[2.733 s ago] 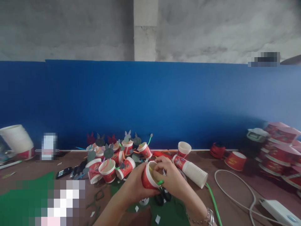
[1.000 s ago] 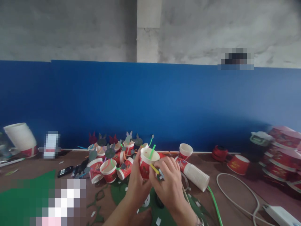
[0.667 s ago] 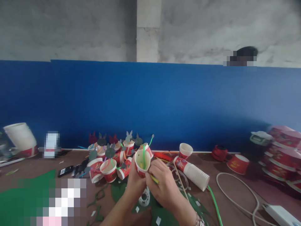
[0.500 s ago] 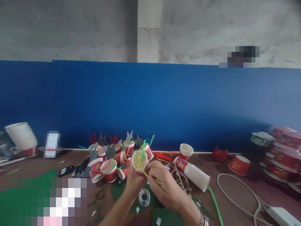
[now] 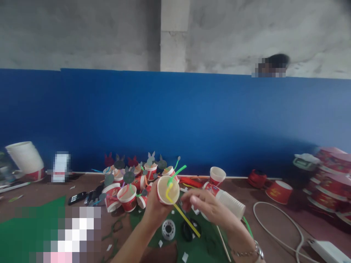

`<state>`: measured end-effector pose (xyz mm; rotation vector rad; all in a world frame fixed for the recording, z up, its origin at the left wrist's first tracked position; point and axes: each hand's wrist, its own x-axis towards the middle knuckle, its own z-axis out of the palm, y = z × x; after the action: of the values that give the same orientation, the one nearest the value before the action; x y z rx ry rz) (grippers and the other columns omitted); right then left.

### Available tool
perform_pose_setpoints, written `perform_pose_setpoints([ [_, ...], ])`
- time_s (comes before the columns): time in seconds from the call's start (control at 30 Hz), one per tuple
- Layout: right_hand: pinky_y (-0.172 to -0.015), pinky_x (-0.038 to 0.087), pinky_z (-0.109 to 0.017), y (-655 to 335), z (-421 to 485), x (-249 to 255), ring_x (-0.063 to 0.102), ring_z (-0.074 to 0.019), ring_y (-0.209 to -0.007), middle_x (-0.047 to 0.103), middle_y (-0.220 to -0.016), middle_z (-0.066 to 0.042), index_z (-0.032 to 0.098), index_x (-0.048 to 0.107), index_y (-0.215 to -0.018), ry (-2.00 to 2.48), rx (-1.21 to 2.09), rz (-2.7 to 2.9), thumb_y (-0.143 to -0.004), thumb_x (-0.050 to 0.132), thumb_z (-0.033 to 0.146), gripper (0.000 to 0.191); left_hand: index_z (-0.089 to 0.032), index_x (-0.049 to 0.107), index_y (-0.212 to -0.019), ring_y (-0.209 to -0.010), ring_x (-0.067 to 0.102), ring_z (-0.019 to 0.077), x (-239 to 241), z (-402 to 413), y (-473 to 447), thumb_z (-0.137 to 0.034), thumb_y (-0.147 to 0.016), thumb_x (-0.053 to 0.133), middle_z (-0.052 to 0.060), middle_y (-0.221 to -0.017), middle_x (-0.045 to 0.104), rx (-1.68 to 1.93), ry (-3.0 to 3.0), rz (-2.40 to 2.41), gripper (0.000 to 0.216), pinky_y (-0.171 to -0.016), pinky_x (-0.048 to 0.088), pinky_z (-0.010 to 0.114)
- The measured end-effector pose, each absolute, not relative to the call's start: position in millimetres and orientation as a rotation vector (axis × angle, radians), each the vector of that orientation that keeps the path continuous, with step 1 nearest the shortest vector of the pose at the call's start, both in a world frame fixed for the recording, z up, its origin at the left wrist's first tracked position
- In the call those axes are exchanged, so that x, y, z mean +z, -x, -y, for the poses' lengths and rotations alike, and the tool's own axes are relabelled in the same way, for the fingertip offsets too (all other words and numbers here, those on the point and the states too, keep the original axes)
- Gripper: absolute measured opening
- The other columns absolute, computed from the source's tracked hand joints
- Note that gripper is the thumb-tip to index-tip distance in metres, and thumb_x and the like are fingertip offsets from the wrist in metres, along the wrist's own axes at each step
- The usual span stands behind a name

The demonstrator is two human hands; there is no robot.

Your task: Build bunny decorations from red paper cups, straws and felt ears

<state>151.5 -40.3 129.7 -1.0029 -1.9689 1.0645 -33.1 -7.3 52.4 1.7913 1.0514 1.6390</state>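
Over the table (image 5: 276,219), right hand (image 5: 210,205) just released yellow straw (image 5: 187,220) and hangs loose, so that's probably threaded; left hand (image 5: 154,208) grips cup (image 5: 162,189).

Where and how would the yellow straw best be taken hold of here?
Probably by its long outer end, pinched from the right: the yellow straw slants out from the cup that way, while its bent part shows inside and the left hand grips the cup from the left.
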Motion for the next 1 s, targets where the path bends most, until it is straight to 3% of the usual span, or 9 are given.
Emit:
perform_pose_setpoints([
  [0.2, -0.058, 0.044, -0.027, -125.0, 35.6, 112.5, 0.056, -0.0164, -0.067, 0.062, -0.076, -0.002, 0.019, 0.065, -0.087, 1.283, 0.602, 1.713, -0.075, 0.061, 0.032, 0.018, -0.019, 0.043, -0.119, -0.100, 0.058, 0.0252, 44.4, 10.4, 30.6, -0.019, -0.067, 0.068, 0.010, -0.111, 0.058, 1.594, -2.013, -1.119, 0.057, -0.085, 0.048, 0.040],
  [0.3, -0.062, 0.045, -0.030, -114.4, 40.9, 110.1, 0.054, -0.0179, -0.069, 0.057, -0.075, -0.003, 0.019, 0.064, -0.073, 1.312, 0.345, 1.752, -0.075, 0.061, 0.028, 0.010, -0.019, 0.043, -0.119, -0.102, 0.057, 0.0265, 40.6, 10.3, 30.4, -0.018, -0.067, 0.068, 0.011, -0.111, 0.058, 1.573, -2.137, -1.138, 0.057, -0.087, 0.047, 0.042],
  [0.4, -0.064, 0.045, -0.031, -109.7, 43.5, 109.9, 0.053, -0.0189, -0.070, 0.052, -0.070, -0.003, 0.019, 0.061, -0.061, 1.322, 0.205, 1.806, -0.076, 0.058, 0.021, 0.015, -0.019, 0.044, -0.118, -0.103, 0.057, 0.0267, 40.7, 10.6, 29.9, -0.017, -0.066, 0.068, 0.011, -0.111, 0.058, 1.569, -2.158, -1.127, 0.057, -0.088, 0.047, 0.042],
  [0.7, -0.069, 0.047, -0.033, -113.1, 44.2, 113.8, 0.055, -0.0216, -0.077, 0.056, -0.074, -0.004, 0.022, 0.067, -0.059, 1.346, 0.292, 1.859, -0.073, 0.064, 0.023, 0.014, -0.019, 0.045, -0.116, -0.096, 0.060, 0.0253, 41.1, 13.0, 25.2, -0.017, -0.064, 0.070, 0.009, -0.107, 0.060, 1.589, -2.030, -1.146, 0.058, -0.083, 0.049, 0.040],
  [0.87, -0.060, 0.045, -0.027, -125.4, 40.0, 117.9, 0.056, -0.0170, -0.067, 0.062, -0.072, -0.002, 0.019, 0.066, -0.079, 1.284, 0.600, 1.656, -0.082, 0.055, 0.038, 0.023, -0.019, 0.045, -0.115, -0.096, 0.060, 0.0255, 42.1, 13.4, 23.2, -0.023, -0.059, 0.077, 0.008, -0.107, 0.060, 1.565, -1.891, -1.123, 0.065, -0.084, 0.049, 0.039],
  [1.0, -0.060, 0.045, -0.026, -128.4, 35.1, 117.8, 0.057, -0.0170, -0.068, 0.064, -0.077, -0.004, 0.016, 0.063, -0.099, 1.169, 0.656, 1.486, -0.084, 0.052, 0.044, 0.033, -0.020, 0.043, -0.118, -0.102, 0.057, 0.0263, 39.6, 15.2, 22.8, -0.024, -0.055, 0.082, 0.009, -0.113, 0.057, 1.451, -1.826, -0.944, 0.075, -0.088, 0.046, 0.039],
])
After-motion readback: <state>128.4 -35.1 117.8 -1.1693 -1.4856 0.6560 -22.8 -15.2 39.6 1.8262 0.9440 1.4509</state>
